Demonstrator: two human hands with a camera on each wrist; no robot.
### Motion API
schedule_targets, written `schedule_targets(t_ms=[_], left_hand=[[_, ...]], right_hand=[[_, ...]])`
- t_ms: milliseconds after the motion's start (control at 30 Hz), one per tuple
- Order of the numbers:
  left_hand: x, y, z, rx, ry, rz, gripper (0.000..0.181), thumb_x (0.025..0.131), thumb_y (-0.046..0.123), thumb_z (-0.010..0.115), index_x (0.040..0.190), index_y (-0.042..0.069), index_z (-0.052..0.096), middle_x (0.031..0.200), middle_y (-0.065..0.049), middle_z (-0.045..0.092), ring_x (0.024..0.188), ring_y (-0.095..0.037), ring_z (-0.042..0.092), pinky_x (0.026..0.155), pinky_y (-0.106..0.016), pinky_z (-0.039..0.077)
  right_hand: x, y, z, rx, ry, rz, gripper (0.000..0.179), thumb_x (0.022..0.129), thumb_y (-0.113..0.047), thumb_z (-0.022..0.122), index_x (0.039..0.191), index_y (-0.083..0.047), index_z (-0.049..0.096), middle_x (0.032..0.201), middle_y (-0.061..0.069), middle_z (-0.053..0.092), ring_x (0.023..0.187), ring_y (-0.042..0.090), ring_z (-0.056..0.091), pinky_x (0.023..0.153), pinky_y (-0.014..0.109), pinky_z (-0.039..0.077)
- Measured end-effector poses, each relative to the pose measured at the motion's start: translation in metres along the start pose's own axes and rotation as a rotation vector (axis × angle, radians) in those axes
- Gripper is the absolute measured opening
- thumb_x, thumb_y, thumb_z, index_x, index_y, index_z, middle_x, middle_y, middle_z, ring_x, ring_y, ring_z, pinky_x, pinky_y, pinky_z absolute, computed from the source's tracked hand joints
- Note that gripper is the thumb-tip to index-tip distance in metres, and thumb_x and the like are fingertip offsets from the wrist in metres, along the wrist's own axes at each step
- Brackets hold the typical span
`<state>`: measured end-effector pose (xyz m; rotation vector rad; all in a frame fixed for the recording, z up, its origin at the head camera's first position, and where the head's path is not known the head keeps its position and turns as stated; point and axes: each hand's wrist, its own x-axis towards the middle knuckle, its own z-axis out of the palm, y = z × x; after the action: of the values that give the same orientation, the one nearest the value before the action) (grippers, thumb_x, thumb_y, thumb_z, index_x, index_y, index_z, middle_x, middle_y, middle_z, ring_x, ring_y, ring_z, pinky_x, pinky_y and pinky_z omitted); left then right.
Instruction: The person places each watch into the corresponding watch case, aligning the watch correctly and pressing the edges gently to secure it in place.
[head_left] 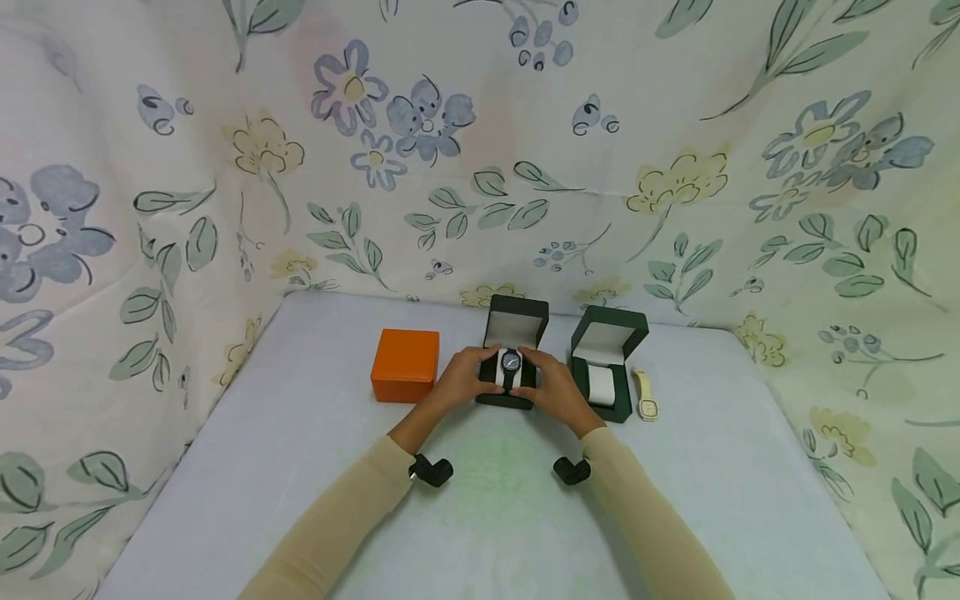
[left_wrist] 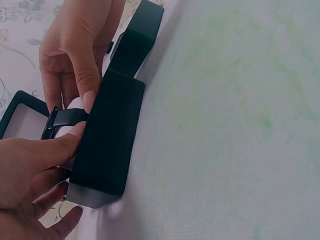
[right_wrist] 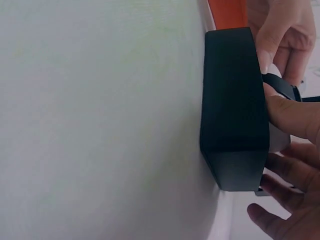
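A black-strapped watch (head_left: pixel 512 360) with a dark dial is wrapped round a white cushion (head_left: pixel 500 372), which sits in an open dark watch box (head_left: pixel 517 308). From the left, my left hand (head_left: pixel 456 379) pinches one end of the cushion between thumb and fingers. My right hand (head_left: pixel 558 387) grips the other end the same way. The left wrist view shows both thumbs beside the strap (left_wrist: pixel 71 117), close to the box's front wall (left_wrist: pixel 110 135). In the right wrist view the box wall (right_wrist: pixel 232 95) hides the cushion's lower part.
An orange box (head_left: pixel 405 367) stands closed left of the hands. To the right is an open green watch box (head_left: pixel 611 329) with a bare white cushion (head_left: pixel 601 385). Beside it lies a gold watch (head_left: pixel 647 402). Behind the white table (head_left: pixel 337 350) hangs a floral cloth (head_left: pixel 465 192).
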<state>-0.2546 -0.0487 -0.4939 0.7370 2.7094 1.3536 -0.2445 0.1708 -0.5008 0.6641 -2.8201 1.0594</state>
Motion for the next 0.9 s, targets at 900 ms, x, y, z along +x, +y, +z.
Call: schedule_targets(t_ms=[900], left_hand=[[0.0008, -0.0019, 0.0005, 0.025, -0.043, -0.029, 0.073, 0.085, 0.011, 0.083, 0.149, 0.001, 0.049, 0.145, -0.021, 0.053, 0.127, -0.038, 0.055, 0.104, -0.048, 0.051]], right_hand=[[-0.0005, 0.0017, -0.0024, -0.03, -0.068, 0.03, 0.077, 0.09, -0.023, 0.081, 0.153, -0.003, 0.043, 0.152, 0.024, 0.045, 0.141, 0.043, 0.042, 0.112, 0.058, 0.04]])
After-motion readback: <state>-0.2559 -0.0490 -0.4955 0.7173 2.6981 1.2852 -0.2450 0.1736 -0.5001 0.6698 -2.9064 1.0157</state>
